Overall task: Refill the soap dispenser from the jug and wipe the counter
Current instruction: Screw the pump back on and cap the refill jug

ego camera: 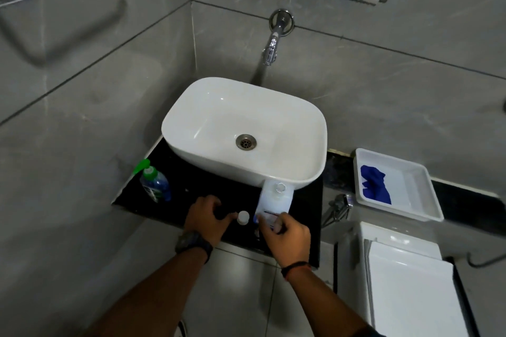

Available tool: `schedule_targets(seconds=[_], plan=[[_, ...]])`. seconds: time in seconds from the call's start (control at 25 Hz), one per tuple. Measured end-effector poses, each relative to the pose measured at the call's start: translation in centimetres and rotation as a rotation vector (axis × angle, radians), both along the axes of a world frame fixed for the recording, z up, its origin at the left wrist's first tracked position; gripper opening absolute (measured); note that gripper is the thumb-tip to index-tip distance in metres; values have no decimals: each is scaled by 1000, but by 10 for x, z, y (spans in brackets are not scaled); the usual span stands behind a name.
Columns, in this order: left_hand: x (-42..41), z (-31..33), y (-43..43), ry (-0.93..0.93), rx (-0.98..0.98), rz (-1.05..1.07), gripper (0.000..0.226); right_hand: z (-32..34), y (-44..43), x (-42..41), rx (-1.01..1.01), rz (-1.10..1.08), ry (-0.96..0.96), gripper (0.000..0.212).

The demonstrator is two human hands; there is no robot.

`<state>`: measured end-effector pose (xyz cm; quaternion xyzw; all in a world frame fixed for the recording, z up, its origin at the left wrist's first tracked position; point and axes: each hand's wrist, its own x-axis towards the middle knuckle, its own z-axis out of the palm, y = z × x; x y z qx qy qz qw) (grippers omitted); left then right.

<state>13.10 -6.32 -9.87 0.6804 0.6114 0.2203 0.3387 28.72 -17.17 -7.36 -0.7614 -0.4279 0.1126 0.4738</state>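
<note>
A right hand (pixel 284 238) grips the lower front of a white plastic refill jug (pixel 276 200), whose neck beyond the knuckles appears uncapped. The left hand (pixel 206 217), loosely curled and holding nothing, rests beside a small white round cap (pixel 243 217). The blue soap dispenser bottle with a green pump (pixel 154 185) stands well left of that grip, so it is best brought close before the jug is tilted slowly.

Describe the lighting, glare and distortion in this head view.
Head view: dim, greyish light; the white basin is brightest, with a soft sheen inside; sharp glints on the chrome tap, whose shadow falls down the wall; the wide-angle lens bows the tile joints slightly; the jug label is too soft to read; the black counter loses detail.
</note>
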Motion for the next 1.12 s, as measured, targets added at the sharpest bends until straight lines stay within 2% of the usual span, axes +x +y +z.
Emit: schedule_targets(seconds=[0.08,0.16,0.24,0.32,0.44,0.6,0.8,0.84,0.92,1.0,1.12], plan=[[23,2,2,89,18,-255,53,-1,-4,19,-34,-87,23,52],[38,0,6,217,33,-416,60,0,-2,34,-73,-91,107,55],[46,-3,10,345,23,-502,58,1,4,45,-128,27,225,75],[51,-8,13,463,7,-557,47,0,11,55,-194,170,279,84],[55,-17,14,531,42,-611,25,-4,22,63,-256,273,263,81],[51,-18,13,387,52,-533,19,-8,28,67,-261,285,258,78],[49,42,20,-125,129,-53,23,0,25,68,-292,279,230,77],[52,60,24,-237,139,-12,25,4,26,68,-303,283,219,77],[59,95,30,-354,237,-91,26,17,28,68,-315,301,196,76],[65,125,31,-343,361,-263,27,31,31,67,-312,316,185,75],[69,155,29,-285,381,-458,30,51,34,67,-279,316,182,73]])
